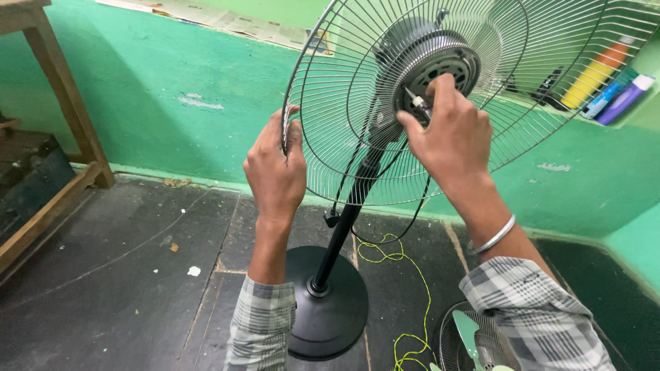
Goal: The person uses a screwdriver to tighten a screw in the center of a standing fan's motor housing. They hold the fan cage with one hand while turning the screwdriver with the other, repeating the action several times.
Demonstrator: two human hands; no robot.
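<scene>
— What is the left hand (276,168) doing?

— It is closed on the outer rim of the wire fan guard (330,137), fingers curled over the edge at the guard's left side, the thumb lying along the wires.

— And the right hand (450,134)?

— It is at the middle of the guard, fingers pinched together on the motor shaft (417,102), a short metal stub that sticks out from the round motor housing (436,62). A silver bangle (496,235) sits on that wrist, and both forearms wear checked grey sleeves (540,312).

— Where does the guard stand?

— It is mounted around the motor at the top of a black pole (344,227), tilted a little, with its rim reaching past the top of the view. The pole goes down into a round black base (328,309) on the dark stone floor (110,275).

— What lies about it?

— A black cable (411,220) hangs from the motor, and a thin yellow-green wire (419,295) trails over the floor beside the base. At the lower right, partly cut off, lies a second wire guard (447,340) with pale green fan blades (471,333) over it. Behind is a green wall (172,89); a wire rack (619,41) on it holds coloured tubes (598,75). A wooden bench (65,103) stands at the left.
</scene>
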